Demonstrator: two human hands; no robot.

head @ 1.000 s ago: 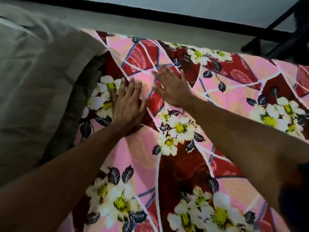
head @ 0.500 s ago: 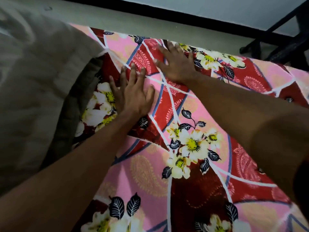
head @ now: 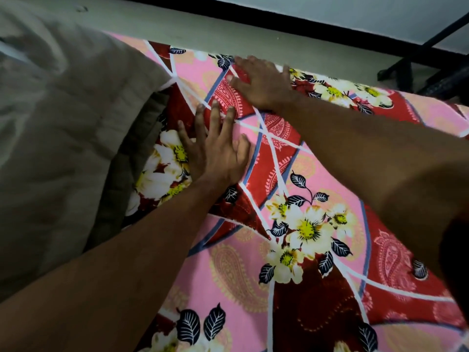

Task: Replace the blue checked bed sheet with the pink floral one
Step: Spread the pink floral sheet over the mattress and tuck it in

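The pink floral sheet [head: 291, 262], with red panels, white flowers and dark leaves, lies spread over the bed and fills most of the view. My left hand [head: 215, 148] presses flat on it with fingers spread, close beside the grey-brown quilt. My right hand [head: 261, 82] lies flat further out, its fingers at the sheet's far edge by the floor. No blue checked sheet is in view.
A bulky grey-brown quilt [head: 58, 138] is heaped on the left part of the bed, overlapping the sheet. Beyond the bed's far edge runs a pale floor strip [head: 228, 29] and a wall with a dark skirting. Black metal furniture legs [head: 431, 69] stand at the top right.
Both flat hands have slid outward across the sheet toward the far edge. The right hand went furthest, from the middle to the edge; the left moved a little forward.
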